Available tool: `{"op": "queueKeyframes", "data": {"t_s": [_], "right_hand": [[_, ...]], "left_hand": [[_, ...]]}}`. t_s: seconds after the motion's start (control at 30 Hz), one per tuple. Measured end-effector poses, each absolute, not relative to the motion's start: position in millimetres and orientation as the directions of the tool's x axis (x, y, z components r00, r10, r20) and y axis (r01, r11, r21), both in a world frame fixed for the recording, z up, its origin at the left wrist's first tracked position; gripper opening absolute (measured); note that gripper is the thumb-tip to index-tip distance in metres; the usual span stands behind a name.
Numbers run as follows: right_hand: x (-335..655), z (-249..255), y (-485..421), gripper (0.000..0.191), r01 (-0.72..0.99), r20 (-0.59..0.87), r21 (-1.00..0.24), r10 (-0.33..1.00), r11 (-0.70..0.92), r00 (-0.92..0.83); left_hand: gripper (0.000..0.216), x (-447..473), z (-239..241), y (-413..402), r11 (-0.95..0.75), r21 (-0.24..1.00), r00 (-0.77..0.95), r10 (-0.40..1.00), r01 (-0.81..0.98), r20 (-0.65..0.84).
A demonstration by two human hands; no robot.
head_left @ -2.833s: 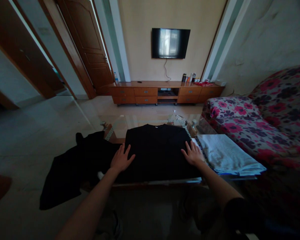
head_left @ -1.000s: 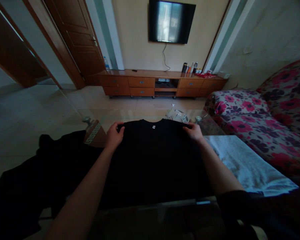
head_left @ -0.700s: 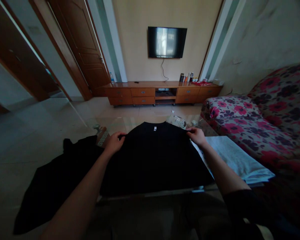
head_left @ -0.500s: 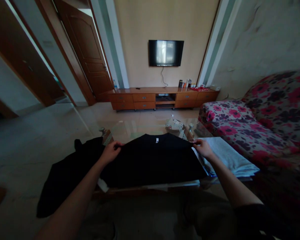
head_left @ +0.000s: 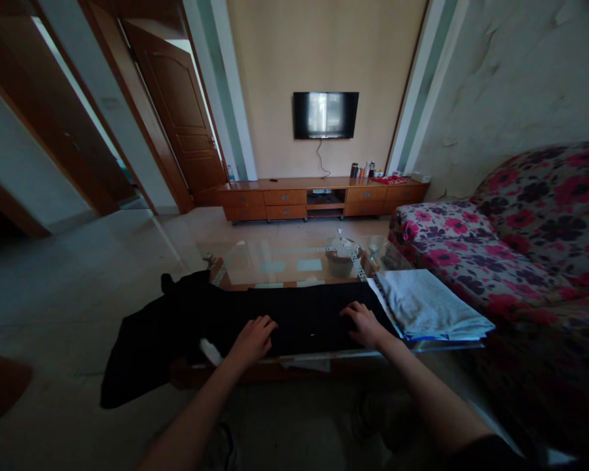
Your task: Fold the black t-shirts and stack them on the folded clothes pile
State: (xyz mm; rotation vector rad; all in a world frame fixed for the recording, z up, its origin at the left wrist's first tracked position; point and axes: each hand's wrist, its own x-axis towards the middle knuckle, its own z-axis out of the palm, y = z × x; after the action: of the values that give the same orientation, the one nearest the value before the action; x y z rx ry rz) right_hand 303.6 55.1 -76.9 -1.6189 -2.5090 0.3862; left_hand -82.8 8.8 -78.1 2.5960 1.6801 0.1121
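Observation:
A black T-shirt [head_left: 307, 317] lies folded in half on the near edge of a glass coffee table [head_left: 285, 261]. My left hand [head_left: 252, 340] rests on its near left part, fingers bent and pressing down on the cloth. My right hand [head_left: 363, 324] presses on its near right part, fingers curled over the fabric. A pile of other black clothes [head_left: 157, 330] hangs off the table's left end. A stack of folded grey and white clothes [head_left: 425, 304] sits on the table's right end, just beside my right hand.
A floral sofa [head_left: 515, 242] stands at the right. A wooden TV cabinet [head_left: 319, 196] with a wall TV [head_left: 326, 115] is at the far wall. Small items [head_left: 341, 248] lie on the far part of the glass table. Wooden doors [head_left: 181, 124] are at the left.
Both hands gripped the shirt's collar end and brought it toward me, folding the shirt in half. They now press on the folded shirt near the table's front edge.

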Motion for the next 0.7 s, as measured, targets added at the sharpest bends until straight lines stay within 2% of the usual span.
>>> {"op": "queueKeyframes", "data": {"t_s": [0.17,0.3,0.5,0.6,0.7], "right_hand": [[289.2,-78.5,53.8,0.036,0.796,-0.019,-0.351,0.846,0.494,-0.533],[293.4,-71.7,57.3,0.022,0.774,-0.003,-0.382,0.837,0.505,-0.547],[291.8,-74.9,56.6,0.021,0.823,-0.116,-0.321,0.843,0.468,-0.525],[289.2,-75.2,53.3,0.031,0.813,-0.105,-0.312,0.833,0.491,-0.543],[288.2,-73.5,50.2,0.027,0.787,-0.085,-0.305,0.808,0.536,-0.583]], "left_hand": [[0.039,-62.9,-67.2,11.2,-0.467,0.028,0.467,0.884,0.884,0.011],[0.027,-63.2,-54.4,14.1,-0.435,0.025,0.434,0.9,0.9,0.033],[0.029,-61.2,-53.4,10.4,-0.395,0.045,0.398,0.915,0.917,-0.071],[0.036,-55.7,-53.2,7.4,-0.432,0.049,0.434,0.898,0.901,-0.064],[0.032,-51.3,-51.6,4.5,-0.502,0.056,0.505,0.862,0.863,-0.054]]}}
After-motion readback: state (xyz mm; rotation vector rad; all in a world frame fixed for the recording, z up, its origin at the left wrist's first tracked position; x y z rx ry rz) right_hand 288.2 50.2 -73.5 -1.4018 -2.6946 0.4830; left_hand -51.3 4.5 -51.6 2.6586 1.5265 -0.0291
